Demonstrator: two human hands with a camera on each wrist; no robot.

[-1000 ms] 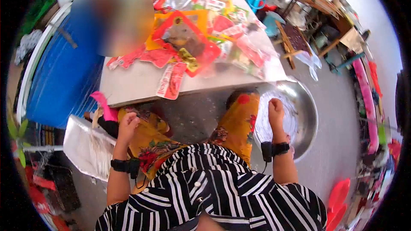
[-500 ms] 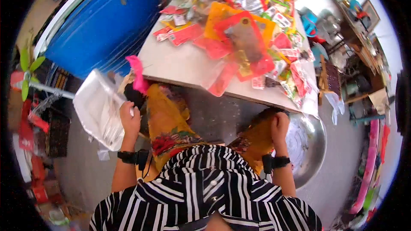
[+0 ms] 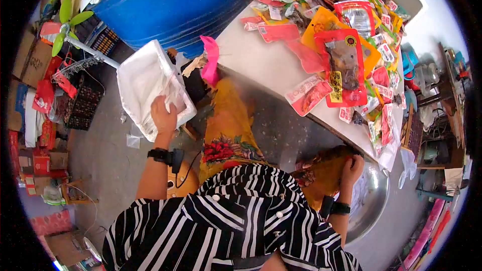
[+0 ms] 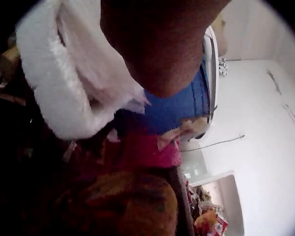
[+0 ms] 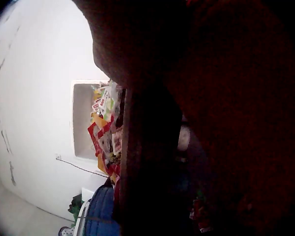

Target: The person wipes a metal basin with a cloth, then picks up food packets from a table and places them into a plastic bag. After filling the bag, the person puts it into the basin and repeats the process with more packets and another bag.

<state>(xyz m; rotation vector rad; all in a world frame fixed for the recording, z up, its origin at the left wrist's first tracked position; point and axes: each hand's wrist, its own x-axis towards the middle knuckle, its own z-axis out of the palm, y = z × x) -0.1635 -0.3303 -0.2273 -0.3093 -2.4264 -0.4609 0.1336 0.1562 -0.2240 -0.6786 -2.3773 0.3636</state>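
My left hand [image 3: 163, 115] reaches over the near side of a white foam box [image 3: 185, 92], its thumb apart from the fingers. The fingertips are at the thin whitish plastic [image 3: 153, 83] lying inside. In the left wrist view the hand is a dark shape over the plastic [image 4: 88, 49], its fingertips hidden. My right hand [image 3: 353, 169] lies by my right knee, fingers loosely curled, with nothing seen in it. Next to it is a wide metal basin [image 3: 379, 195]. Red and yellow food packets [image 3: 344, 65] cover much of the white table [image 3: 241, 45].
A big blue tub [image 3: 170, 10] stands behind the foam box. Pink cloth [image 3: 210, 60] hangs at the table's left corner. A green-bladed fan [image 3: 65, 25] is at far left, by a dark crate [image 3: 85, 100]. Shelving with clutter [image 3: 442, 135] lines the right.
My left hand has moved forward and left from beside my leg to inside the foam box. The view has turned left. My right hand stays by the right knee.
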